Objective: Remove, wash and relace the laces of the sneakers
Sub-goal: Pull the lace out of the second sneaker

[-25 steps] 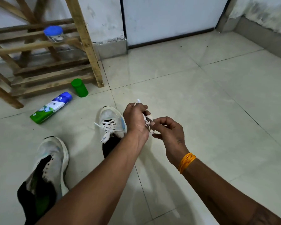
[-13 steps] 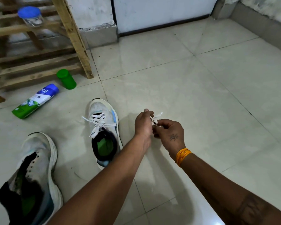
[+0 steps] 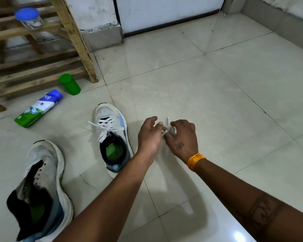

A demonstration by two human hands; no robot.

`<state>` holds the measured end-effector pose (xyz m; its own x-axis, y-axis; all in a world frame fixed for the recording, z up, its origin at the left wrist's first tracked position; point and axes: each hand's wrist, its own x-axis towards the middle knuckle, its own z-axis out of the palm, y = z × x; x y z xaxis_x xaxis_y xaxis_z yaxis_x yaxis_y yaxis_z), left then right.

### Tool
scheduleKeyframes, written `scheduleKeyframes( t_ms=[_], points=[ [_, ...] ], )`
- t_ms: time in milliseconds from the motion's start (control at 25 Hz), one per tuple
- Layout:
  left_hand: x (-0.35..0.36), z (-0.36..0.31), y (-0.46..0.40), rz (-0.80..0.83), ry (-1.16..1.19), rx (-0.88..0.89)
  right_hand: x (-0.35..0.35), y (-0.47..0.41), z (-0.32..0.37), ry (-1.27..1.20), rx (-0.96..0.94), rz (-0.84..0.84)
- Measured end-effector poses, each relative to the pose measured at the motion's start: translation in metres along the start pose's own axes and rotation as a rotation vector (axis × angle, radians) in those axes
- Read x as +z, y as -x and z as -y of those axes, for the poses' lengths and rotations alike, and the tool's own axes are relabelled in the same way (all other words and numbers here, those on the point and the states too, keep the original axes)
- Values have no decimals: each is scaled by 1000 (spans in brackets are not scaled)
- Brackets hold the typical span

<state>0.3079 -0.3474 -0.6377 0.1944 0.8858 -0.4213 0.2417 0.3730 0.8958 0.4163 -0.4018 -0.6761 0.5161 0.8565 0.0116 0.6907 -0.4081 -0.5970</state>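
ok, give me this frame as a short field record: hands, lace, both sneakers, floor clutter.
left hand: pinches the bundled white lace
right hand: grips the same lace, orange wristband
lace position: bundled between both hands, low over the tiled floor
near white sneaker: unlaced, eyelets bare
far white sneaker: laced, ends loose
clutter: green-and-blue spray can lying down, green cap, wooden rack

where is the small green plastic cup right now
In the head view the small green plastic cup stands on the floor tiles upper left, at the foot of the wooden rack, just beyond the lying blue-capped bottle.
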Motion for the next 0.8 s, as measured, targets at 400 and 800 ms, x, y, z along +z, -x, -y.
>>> scheduleKeyframes(
  t_ms=[400,800],
  points=[
    [-111,-22,56,-572,-91,462,6,18,119,-400,-332,115],
    [-173,15,15,-361,-218,111,40,-15,164,-127,-405,368]
  ],
)
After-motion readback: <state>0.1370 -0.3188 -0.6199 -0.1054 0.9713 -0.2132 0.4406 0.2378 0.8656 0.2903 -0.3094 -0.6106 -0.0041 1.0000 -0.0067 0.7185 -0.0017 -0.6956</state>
